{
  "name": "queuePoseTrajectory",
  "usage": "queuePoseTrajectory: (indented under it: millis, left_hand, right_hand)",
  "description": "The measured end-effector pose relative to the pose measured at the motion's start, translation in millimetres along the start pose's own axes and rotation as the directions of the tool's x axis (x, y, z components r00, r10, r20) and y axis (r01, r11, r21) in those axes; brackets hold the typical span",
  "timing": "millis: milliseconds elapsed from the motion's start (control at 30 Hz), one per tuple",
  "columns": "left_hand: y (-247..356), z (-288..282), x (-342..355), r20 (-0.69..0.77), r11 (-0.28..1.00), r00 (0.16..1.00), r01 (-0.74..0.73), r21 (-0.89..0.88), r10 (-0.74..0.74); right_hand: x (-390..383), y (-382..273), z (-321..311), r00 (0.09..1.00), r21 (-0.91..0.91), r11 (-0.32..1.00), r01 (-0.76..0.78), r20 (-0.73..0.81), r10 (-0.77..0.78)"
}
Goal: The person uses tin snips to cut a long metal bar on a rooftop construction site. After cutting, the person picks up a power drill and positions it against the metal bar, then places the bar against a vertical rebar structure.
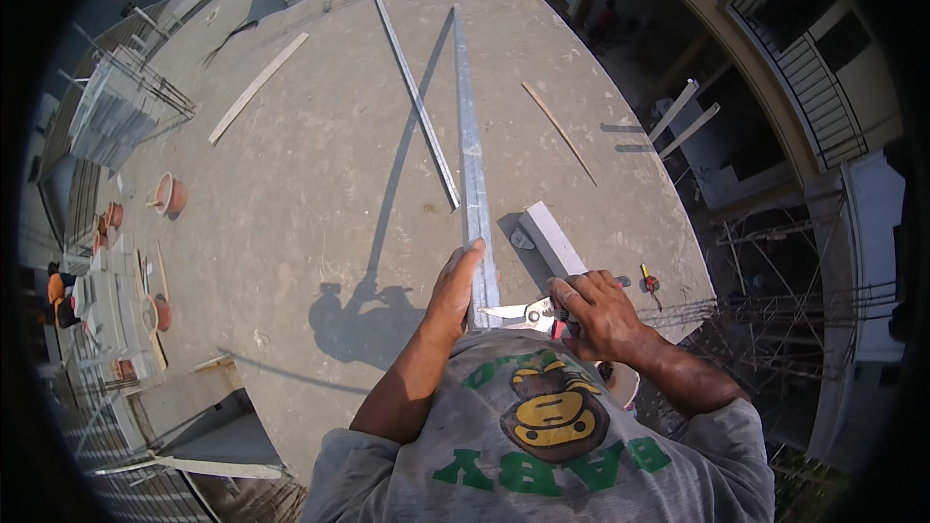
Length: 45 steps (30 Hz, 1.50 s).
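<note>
A long galvanized metal profile (470,155) runs away from my body across the concrete roof slab. My left hand (455,286) is closed round its near end, thumb along the side. In my right hand (596,315) are metal snips (533,315) with pale jaws and red on the handle; the blades lie over the profile's near end, though whether they bite into it I cannot tell. Just beyond my right hand is a grey block (550,237), with a yellow-and-black small tool (649,284) to its right.
Another metal profile (412,92) and wooden strips (259,87) lie on the slab (291,213). Orange buckets (170,196) and stacked blocks (121,102) stand left, near a person in orange (60,295). The slab's right edge borders a drop with scaffolding (775,281); a person (608,19) is in the building beyond.
</note>
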<state>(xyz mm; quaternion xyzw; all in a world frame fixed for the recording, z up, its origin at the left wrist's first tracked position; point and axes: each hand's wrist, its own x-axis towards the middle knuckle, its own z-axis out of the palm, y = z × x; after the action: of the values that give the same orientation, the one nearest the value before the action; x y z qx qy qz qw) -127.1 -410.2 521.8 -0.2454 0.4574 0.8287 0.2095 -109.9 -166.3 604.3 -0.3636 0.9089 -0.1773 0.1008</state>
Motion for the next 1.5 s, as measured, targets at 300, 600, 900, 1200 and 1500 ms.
queuePoseTrajectory:
  millis: [300,600,900,1200,1500]
  left_hand:
    - [-5.6,-1.1,-1.5,-0.005,0.997,0.998,0.065,-0.032,-0.065]
    - [-9.6,-5.9,-9.7,-0.051,0.993,0.994,0.096,-0.075,-0.100]
    - [-15.5,-10.4,-5.8,-0.098,0.996,0.992,0.074,-0.047,-0.078]
    - [-11.9,-6.0,-7.0,-0.088,0.997,0.993,0.073,-0.038,-0.076]
    - [-16.6,1.3,-7.1,-0.075,0.998,0.996,0.050,-0.022,-0.052]
  right_hand:
    - [7.0,1.5,-8.1,0.995,0.032,0.999,0.022,0.099,-0.025]
    - [16.5,5.1,8.9,0.984,0.176,0.984,0.008,0.172,-0.039]
    - [38.7,24.4,12.5,0.903,0.469,0.871,-0.145,0.423,-0.078]
    - [47.4,52.7,31.5,0.677,0.585,0.599,-0.546,0.730,-0.096]
    - [49.3,78.7,42.5,0.602,0.609,0.535,-0.586,0.769,-0.215]
